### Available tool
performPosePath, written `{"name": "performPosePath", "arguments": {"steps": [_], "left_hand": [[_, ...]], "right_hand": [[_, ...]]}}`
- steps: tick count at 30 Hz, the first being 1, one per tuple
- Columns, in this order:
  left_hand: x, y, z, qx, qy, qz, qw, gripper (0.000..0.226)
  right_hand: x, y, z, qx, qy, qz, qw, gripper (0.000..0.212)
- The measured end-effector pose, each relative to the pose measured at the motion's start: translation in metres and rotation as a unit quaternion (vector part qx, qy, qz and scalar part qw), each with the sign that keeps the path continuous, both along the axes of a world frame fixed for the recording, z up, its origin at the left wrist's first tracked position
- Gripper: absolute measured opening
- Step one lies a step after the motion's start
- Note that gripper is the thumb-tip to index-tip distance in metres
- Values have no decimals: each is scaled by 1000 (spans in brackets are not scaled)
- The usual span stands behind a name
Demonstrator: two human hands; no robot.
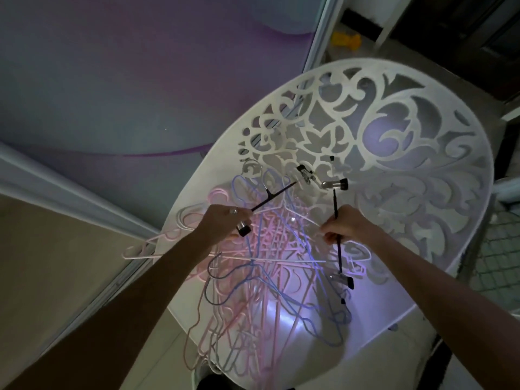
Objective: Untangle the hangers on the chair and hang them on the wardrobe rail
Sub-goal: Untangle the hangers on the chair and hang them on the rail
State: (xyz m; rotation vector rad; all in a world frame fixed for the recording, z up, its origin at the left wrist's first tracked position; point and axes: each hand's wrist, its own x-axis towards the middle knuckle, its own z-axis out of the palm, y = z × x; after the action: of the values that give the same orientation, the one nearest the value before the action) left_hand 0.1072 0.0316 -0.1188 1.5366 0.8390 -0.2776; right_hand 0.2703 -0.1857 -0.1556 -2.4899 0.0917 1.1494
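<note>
Hangers [261,280] lie in a knotted heap on the seat of the white cut-out chair [394,142], pink, blue and white wire ones crossed over each other, a few hooks spilling past the seat's left edge. I have two black clip hangers lifted just above the heap. My left hand [222,223] curls round one black bar [270,199] near its end clip; that bar slants up and to the right toward the chair back, where its far clip sits. My right hand [342,225] pinches the second black bar [337,235] near its middle; this one runs almost straight away from me, one clip high by the backrest and the other low toward me. Both bars look thin, stiff and light, I judge, so holding them mid-bar gives good control, while the metal clips may snag on the wire loops. The coated wire hangers should flex a little and catch hook in hook, so each wants drawing out along its own length. No wardrobe rail is in view.
</note>
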Motion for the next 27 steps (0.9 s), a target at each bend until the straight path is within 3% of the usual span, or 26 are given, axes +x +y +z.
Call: {"name": "performPosePath", "arguments": {"steps": [2, 5, 8, 10, 13, 15, 17, 21, 27], "left_hand": [[-1, -3, 4, -9, -8, 2, 1000, 19], [-10, -6, 3, 53, -36, 9, 998, 16], [-23, -4, -4, 123, -32, -19, 992, 21], [-24, -4, -7, 136, -29, -22, 990, 21], [-23, -8, -10, 109, -20, -1, 994, 17], [-23, -11, -12, 106, -6, 5, 994, 18], [-23, -11, -15, 123, 5, -9, 992, 24], [-24, -5, -22, 157, -16, -50, 986, 16], [-24, -2, -18, 145, -33, -95, 984, 20]], "right_hand": [[-2, -3, 0, 0, -14, -6, 1000, 11], [-14, 0, -6, -50, -123, 42, 990, 26], [-27, 6, -15, 0, -207, 15, 978, 20], [-29, 9, -25, 68, -207, -36, 975, 15], [-30, 10, -38, 166, -213, -141, 953, 25], [-30, 11, -38, 192, -207, -178, 943, 17], [-29, 14, -37, 204, -208, -181, 939, 10], [-31, 12, -35, 211, -257, -134, 934, 7], [-29, 5, -38, 195, -188, -190, 944, 14]]}}
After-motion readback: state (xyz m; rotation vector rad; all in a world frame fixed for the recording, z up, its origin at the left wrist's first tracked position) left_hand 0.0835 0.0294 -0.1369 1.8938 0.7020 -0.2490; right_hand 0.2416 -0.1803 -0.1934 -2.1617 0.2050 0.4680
